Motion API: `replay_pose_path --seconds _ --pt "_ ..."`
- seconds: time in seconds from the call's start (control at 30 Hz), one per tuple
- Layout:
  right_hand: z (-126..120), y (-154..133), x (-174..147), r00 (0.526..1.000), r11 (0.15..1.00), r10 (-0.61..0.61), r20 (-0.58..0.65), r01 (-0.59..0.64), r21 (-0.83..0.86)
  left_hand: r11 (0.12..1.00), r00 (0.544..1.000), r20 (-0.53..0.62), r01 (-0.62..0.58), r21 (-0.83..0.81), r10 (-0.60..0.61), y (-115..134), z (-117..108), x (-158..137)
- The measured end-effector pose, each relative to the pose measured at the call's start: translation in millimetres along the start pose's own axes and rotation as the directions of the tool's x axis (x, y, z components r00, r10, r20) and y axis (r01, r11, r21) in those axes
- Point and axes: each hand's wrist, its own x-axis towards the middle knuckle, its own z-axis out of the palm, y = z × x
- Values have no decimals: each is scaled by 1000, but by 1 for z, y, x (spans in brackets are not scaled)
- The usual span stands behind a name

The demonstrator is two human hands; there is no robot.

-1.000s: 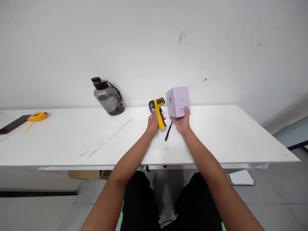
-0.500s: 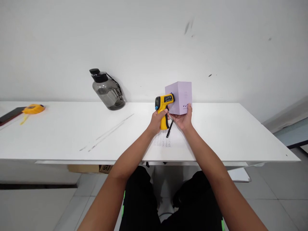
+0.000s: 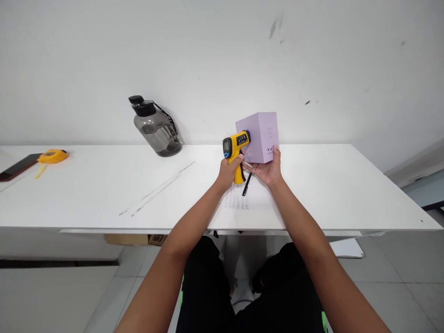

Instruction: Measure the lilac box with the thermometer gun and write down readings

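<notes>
My left hand (image 3: 230, 170) is wrapped round the grip of a yellow and black infrared thermometer (image 3: 237, 140). Its front end lies close against the side of a lilac box (image 3: 268, 134); I cannot tell whether they touch. My right hand (image 3: 268, 170) holds that box from below, with the thumb up on its right face. Small dark print shows on the box. Beneath the hands, a black pen (image 3: 246, 185) lies on a sheet of paper (image 3: 236, 199) with rows of handwriting. The right hand's fingers under the box are partly hidden.
A grey water bottle (image 3: 157, 132) with a black cap stands by the wall. At the far left of the white table (image 3: 340, 194) lie a yellow tape measure (image 3: 53, 156) and a dark flat object (image 3: 20, 166). A cardboard box (image 3: 128, 239) sits below the table.
The lilac box is turned and tilted slightly, and the thermometer has tipped a little with it. Both hands keep their hold. The whole view has shifted slightly.
</notes>
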Motion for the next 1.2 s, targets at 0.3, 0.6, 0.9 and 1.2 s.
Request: replay_pose_path --seconds 0.3,0.6,0.9,1.2 --pt "-7 -4 3 998 995 -44 -38 40 -93 992 994 22 105 -62 -104 -6 -8 6" --pt "-8 -10 1 995 981 -95 -33 88 -172 988 991 70 117 -100 -111 -5 -10 6" --pt "-12 -10 5 995 980 -44 -84 26 -196 984 989 43 145 -105 -141 -9 -11 10" --pt "-17 -4 8 999 986 -10 -53 1 -168 981 988 12 155 -118 -155 -9 -9 9"
